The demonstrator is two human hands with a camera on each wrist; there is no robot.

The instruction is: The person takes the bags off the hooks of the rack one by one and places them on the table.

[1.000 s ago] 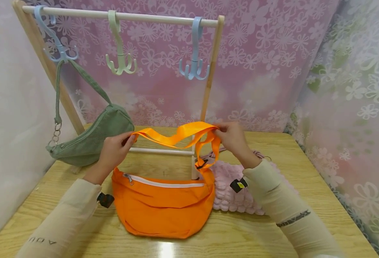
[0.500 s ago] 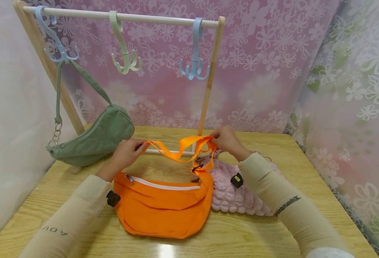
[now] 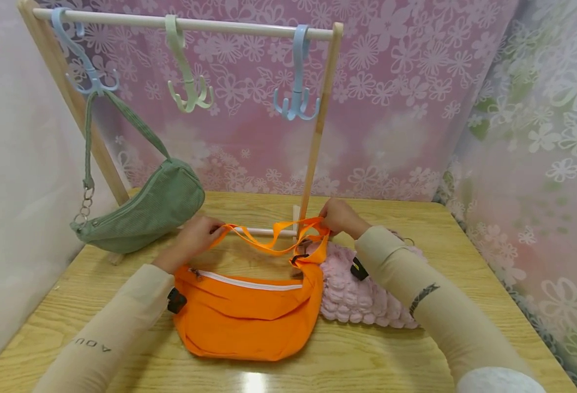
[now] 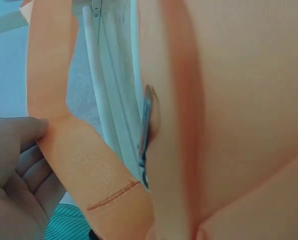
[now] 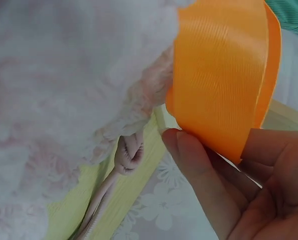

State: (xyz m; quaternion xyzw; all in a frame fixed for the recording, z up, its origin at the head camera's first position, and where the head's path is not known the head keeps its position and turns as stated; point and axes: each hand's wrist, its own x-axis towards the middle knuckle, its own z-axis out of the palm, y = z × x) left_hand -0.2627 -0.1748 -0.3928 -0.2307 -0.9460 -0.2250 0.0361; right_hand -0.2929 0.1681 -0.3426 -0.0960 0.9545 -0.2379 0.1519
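Note:
An orange shoulder bag [image 3: 249, 327] with a white zipper rests on the wooden table between my forearms. My left hand [image 3: 190, 243] pinches its orange strap [image 4: 51, 65] near the bag's left end; in the left wrist view the thumb presses on the webbing. At the other side, my right hand [image 3: 342, 218] holds the looped strap, and the right wrist view shows doubled webbing [image 5: 219, 75] between thumb and fingers. A stretch of strap sags between both hands, above the zipper. Beside the orange bag lies a pink puffy bag [image 3: 352, 295], partly hidden by my right arm.
Behind stands a wooden rack with a white rail [image 3: 239, 27]. From it hang a left blue hook [image 3: 92, 76], a green hook [image 3: 187, 87] and a right blue hook [image 3: 296, 82]. A green corduroy bag [image 3: 156, 202] hangs from the left one.
Both hands have come lower, the left also shifting right, and the strap has sunk with them. The right hand went slightly left. The green hook has turned a little.

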